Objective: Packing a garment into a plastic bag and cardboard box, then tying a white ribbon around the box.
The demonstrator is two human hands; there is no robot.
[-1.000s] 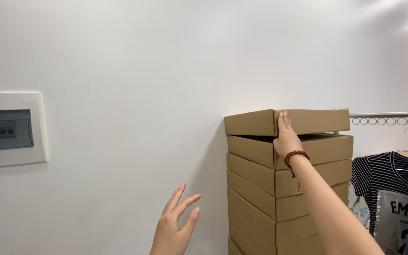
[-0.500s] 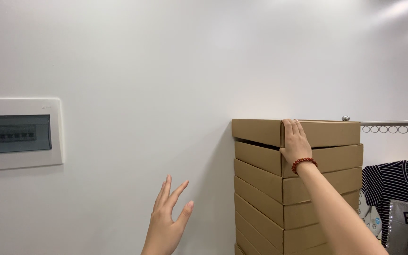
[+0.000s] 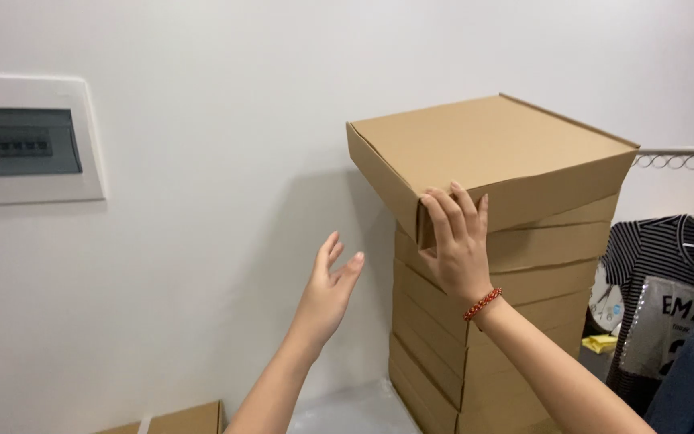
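- Tilted now, the top box point(image 3: 487, 149) has its near corner pulled out past the stack point(image 3: 475, 337); half a second ago it lay square.
- Her right hand point(image 3: 457, 245) grips that near corner, fingers flat over the edge, a red bead bracelet point(image 3: 483, 304) on the wrist.
- Left hand point(image 3: 327, 289) hangs open in the air, fingers loosely spread, left of the stack and touching nothing.
- Behind: white wall, a panel point(image 3: 22, 141) at left, a striped shirt point(image 3: 660, 281) on a rail at right.
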